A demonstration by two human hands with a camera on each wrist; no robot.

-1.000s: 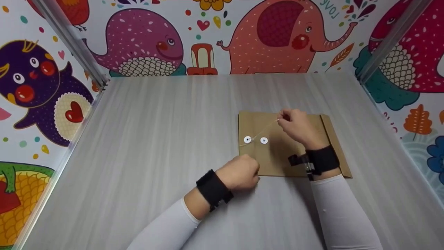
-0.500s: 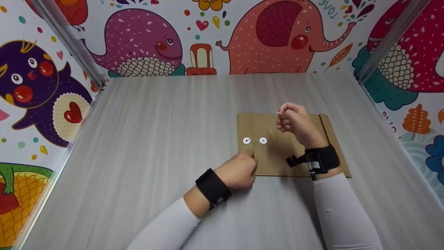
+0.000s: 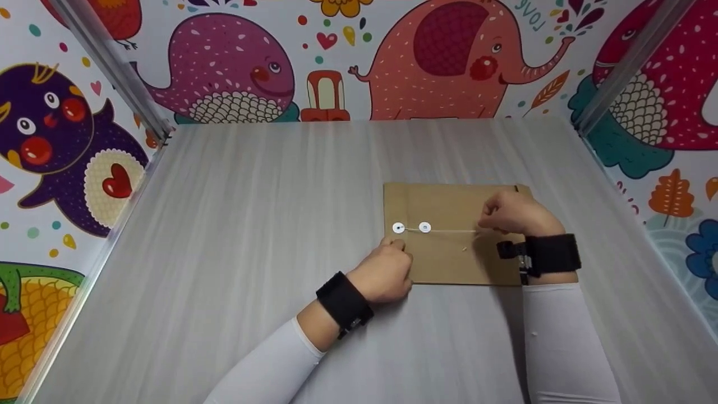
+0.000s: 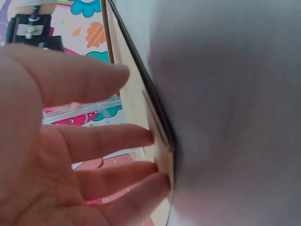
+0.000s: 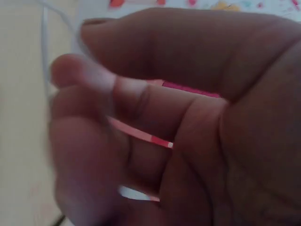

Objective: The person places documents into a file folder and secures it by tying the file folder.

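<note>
A brown kraft envelope (image 3: 449, 264) lies flat on the table, with two white round buttons (image 3: 424, 227) near its left end. From them a thin pale string (image 3: 454, 230) runs taut to the right. My right hand (image 3: 516, 213) pinches that string above the envelope's right part; in the right wrist view, a string loop (image 5: 44, 42) passes by the curled fingers. My left hand (image 3: 384, 272) rests at the envelope's lower left corner. In the left wrist view its fairly straight fingers (image 4: 113, 139) touch the envelope's face, thumb apart from them.
The pale wood-grain table (image 3: 252, 224) stretches left of and behind the envelope. Walls with printed cartoon animals (image 3: 437, 62) and metal corner posts (image 3: 112, 67) enclose it. A tiny pale speck (image 3: 464, 248) shows on the envelope below the string. Both wrists wear black straps (image 3: 552, 259).
My right hand has moved right and lower over the envelope, drawing the string out straight past the second button. The left hand has shifted slightly left at the envelope's corner.
</note>
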